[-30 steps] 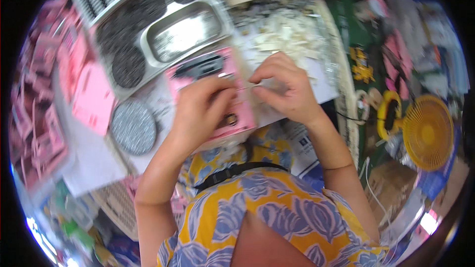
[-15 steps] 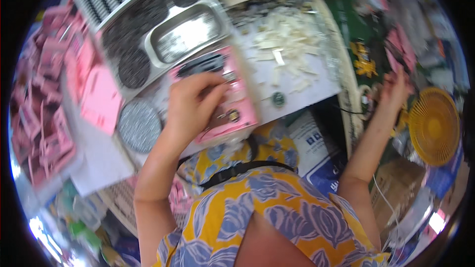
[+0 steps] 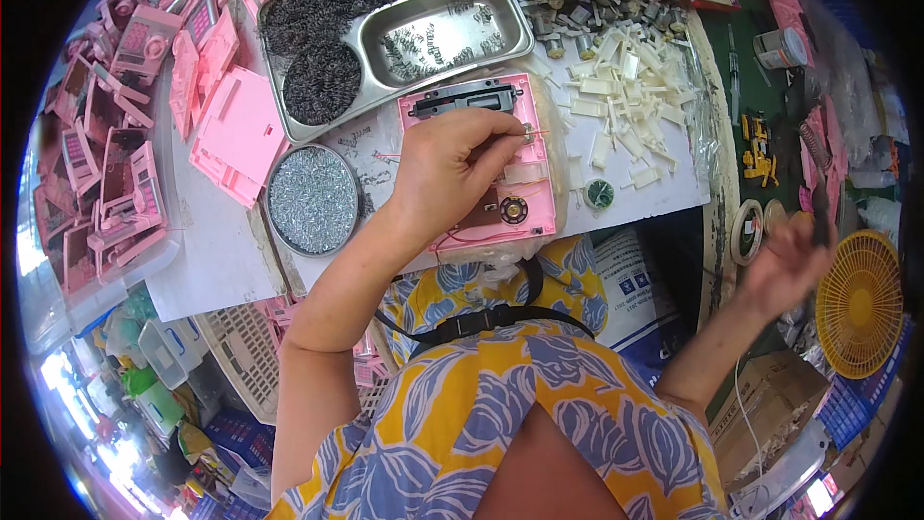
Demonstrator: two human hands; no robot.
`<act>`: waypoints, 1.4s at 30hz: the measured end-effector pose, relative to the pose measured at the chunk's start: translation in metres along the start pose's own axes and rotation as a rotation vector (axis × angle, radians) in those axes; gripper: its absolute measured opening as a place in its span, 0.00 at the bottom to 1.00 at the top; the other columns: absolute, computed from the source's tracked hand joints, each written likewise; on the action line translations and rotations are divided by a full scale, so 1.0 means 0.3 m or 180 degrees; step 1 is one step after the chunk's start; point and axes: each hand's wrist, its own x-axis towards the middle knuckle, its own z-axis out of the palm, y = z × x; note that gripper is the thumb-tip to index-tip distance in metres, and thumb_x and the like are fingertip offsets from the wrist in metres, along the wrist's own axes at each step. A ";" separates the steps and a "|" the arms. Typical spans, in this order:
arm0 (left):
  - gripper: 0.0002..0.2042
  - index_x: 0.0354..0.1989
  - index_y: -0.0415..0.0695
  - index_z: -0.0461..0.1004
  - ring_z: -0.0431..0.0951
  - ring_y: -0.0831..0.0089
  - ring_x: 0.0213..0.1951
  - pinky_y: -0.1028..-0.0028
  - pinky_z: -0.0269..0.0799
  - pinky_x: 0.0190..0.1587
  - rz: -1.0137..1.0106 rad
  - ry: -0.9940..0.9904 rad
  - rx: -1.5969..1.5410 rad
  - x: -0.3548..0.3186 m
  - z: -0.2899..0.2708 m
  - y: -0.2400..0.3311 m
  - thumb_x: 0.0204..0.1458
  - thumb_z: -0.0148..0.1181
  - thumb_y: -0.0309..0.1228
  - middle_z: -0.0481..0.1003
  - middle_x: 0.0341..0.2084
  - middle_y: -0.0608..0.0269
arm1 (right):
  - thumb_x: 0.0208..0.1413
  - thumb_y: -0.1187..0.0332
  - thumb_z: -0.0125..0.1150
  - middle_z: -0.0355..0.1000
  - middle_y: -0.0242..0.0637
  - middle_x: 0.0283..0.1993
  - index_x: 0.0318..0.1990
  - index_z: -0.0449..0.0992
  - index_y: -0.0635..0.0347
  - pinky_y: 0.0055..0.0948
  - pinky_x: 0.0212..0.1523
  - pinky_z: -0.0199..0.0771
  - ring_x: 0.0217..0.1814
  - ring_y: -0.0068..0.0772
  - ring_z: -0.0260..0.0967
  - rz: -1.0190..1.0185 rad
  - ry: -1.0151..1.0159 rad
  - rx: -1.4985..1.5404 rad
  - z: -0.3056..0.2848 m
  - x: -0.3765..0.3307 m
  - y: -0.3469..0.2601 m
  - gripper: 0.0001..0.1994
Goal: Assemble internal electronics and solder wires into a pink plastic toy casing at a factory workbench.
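Your left hand [image 3: 452,169] rests on the pink case [image 3: 500,173] at the tabletop's [image 3: 221,260] near edge, its grip pinching a small metal part [image 3: 527,133] with thin wires. Your right hand [image 3: 784,265] is off to the side by the yellow fan [image 3: 861,303], fingers spread, holding nothing. With one hand steadying, the wires could slip loose or the case shift. The screw dish [image 3: 313,199], steel tray [image 3: 423,29] and white plastic pieces [image 3: 621,101] crowd close around.

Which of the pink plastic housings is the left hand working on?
The pink housing lying flat at the table's near edge, under the left hand. It alone shows a black strip and a round part inside; the others sit piled at far left.
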 end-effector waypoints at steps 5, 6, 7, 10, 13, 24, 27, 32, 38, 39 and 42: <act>0.06 0.40 0.36 0.80 0.81 0.80 0.28 0.79 0.77 0.30 -0.0828 -0.0035 -0.1134 -0.018 0.011 -0.011 0.56 0.65 0.24 0.81 0.28 0.62 | 0.51 0.85 0.62 0.73 0.42 0.50 0.62 0.67 0.63 0.34 0.55 0.76 0.54 0.36 0.73 0.0586 -0.1965 -0.0886 0.441 -0.171 0.274 0.29; 0.06 0.40 0.35 0.80 0.81 0.81 0.28 0.80 0.77 0.30 -0.1045 -0.0074 -0.1425 -0.024 0.007 -0.012 0.57 0.65 0.24 0.81 0.28 0.63 | 0.52 0.85 0.62 0.73 0.41 0.50 0.62 0.68 0.63 0.31 0.54 0.76 0.53 0.34 0.74 0.0522 -0.2320 -0.0924 0.491 -0.183 0.322 0.28; 0.06 0.40 0.35 0.79 0.81 0.82 0.28 0.80 0.77 0.30 -0.1120 -0.0069 -0.1638 -0.022 0.006 -0.011 0.57 0.64 0.24 0.81 0.28 0.64 | 0.52 0.84 0.62 0.73 0.40 0.50 0.61 0.69 0.63 0.29 0.52 0.77 0.51 0.31 0.74 0.0452 -0.2666 -0.0965 0.528 -0.190 0.363 0.26; 0.06 0.41 0.34 0.79 0.80 0.83 0.29 0.81 0.78 0.31 -0.1290 -0.0061 -0.2088 -0.021 0.000 -0.006 0.59 0.63 0.23 0.81 0.29 0.64 | 0.53 0.84 0.62 0.74 0.38 0.47 0.59 0.71 0.61 0.25 0.49 0.76 0.48 0.27 0.74 0.0586 -0.2887 -0.0515 0.601 -0.219 0.400 0.25; 0.07 0.42 0.33 0.79 0.80 0.82 0.29 0.81 0.78 0.32 -0.1282 -0.0129 -0.2011 -0.026 -0.006 -0.006 0.59 0.63 0.24 0.81 0.28 0.64 | 0.52 0.84 0.62 0.73 0.38 0.46 0.59 0.71 0.61 0.25 0.49 0.76 0.47 0.27 0.74 0.0668 -0.2832 -0.0528 0.616 -0.229 0.401 0.25; 0.06 0.41 0.33 0.78 0.82 0.79 0.30 0.79 0.81 0.34 -0.1271 -0.0247 -0.1694 -0.027 -0.009 0.023 0.59 0.63 0.23 0.80 0.30 0.61 | 0.51 0.84 0.64 0.74 0.36 0.44 0.59 0.70 0.62 0.25 0.48 0.77 0.45 0.25 0.75 0.0639 -0.2641 -0.0596 0.630 -0.245 0.386 0.26; 0.05 0.40 0.36 0.79 0.81 0.77 0.29 0.77 0.79 0.33 -0.1252 0.0125 -0.1535 -0.033 -0.001 0.021 0.57 0.64 0.23 0.81 0.29 0.60 | 0.51 0.84 0.65 0.74 0.35 0.44 0.59 0.71 0.62 0.25 0.47 0.77 0.45 0.25 0.75 0.0566 -0.2445 -0.0863 0.629 -0.265 0.387 0.26; 0.07 0.41 0.39 0.79 0.81 0.74 0.28 0.73 0.76 0.31 0.0618 0.0470 0.0568 -0.030 0.016 -0.022 0.54 0.66 0.23 0.80 0.28 0.59 | 0.50 0.83 0.68 0.73 0.35 0.42 0.58 0.72 0.62 0.24 0.42 0.76 0.41 0.23 0.74 -0.0171 -0.2389 -0.1296 0.632 -0.283 0.395 0.26; 0.06 0.39 0.38 0.78 0.79 0.70 0.27 0.75 0.74 0.31 -0.0353 0.0094 -0.0183 -0.020 -0.007 0.005 0.55 0.64 0.24 0.78 0.26 0.59 | 0.47 0.78 0.75 0.72 0.30 0.38 0.49 0.75 0.59 0.19 0.37 0.70 0.35 0.19 0.69 -0.0119 -0.2157 -0.1124 0.586 -0.207 0.360 0.21; 0.06 0.39 0.38 0.78 0.78 0.69 0.26 0.76 0.74 0.31 -0.0672 0.0026 -0.0489 -0.017 -0.019 0.006 0.55 0.64 0.24 0.77 0.26 0.58 | 0.51 0.78 0.72 0.71 0.28 0.36 0.47 0.74 0.60 0.18 0.37 0.68 0.34 0.17 0.68 -0.0002 -0.1939 -0.1427 0.552 -0.184 0.324 0.17; 0.08 0.36 0.38 0.77 0.75 0.60 0.37 0.68 0.72 0.39 0.0183 0.0079 0.0351 -0.005 -0.004 0.007 0.50 0.66 0.24 0.74 0.36 0.55 | 0.55 0.77 0.66 0.73 0.30 0.35 0.48 0.74 0.64 0.16 0.36 0.66 0.33 0.15 0.67 0.1044 -0.1788 -0.0694 0.427 -0.144 0.278 0.14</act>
